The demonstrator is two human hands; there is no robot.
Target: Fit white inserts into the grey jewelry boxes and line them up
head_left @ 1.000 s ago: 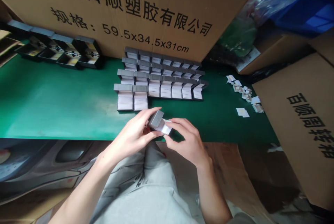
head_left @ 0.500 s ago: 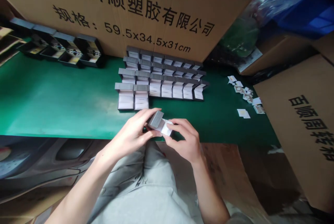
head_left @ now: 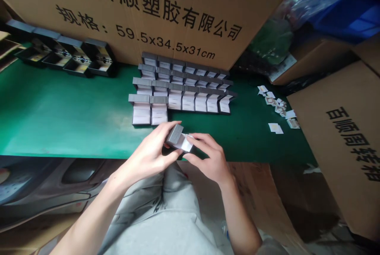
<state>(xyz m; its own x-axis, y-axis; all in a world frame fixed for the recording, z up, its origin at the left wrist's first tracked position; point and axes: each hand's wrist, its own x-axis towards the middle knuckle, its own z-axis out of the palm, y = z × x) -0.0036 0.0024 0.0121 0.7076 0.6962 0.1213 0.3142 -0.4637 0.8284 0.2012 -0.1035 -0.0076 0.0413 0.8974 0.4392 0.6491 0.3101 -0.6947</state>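
Note:
Above the near edge of the table, my left hand [head_left: 154,146] grips a small dark grey jewelry box [head_left: 175,134] with its lid raised. A white insert [head_left: 184,143] lies in the box's open base. Fingertips of my right hand [head_left: 208,153] press on the insert's right side, with the thumb low by the box's near corner. The box's underside is hidden by my hands. Just beyond stand rows of similar open jewelry boxes [head_left: 159,113] with white inserts.
The green tabletop [head_left: 59,116] holds several larger dark open boxes [head_left: 78,65] at back left. Loose white inserts [head_left: 279,104] and flat white pieces [head_left: 275,128] lie at right. A large carton [head_left: 133,9] stands behind, another carton [head_left: 341,140] at right.
The white insert sits lower and more squarely in the box than before. My right thumb has come away from the insert's corner. The view has shifted slightly.

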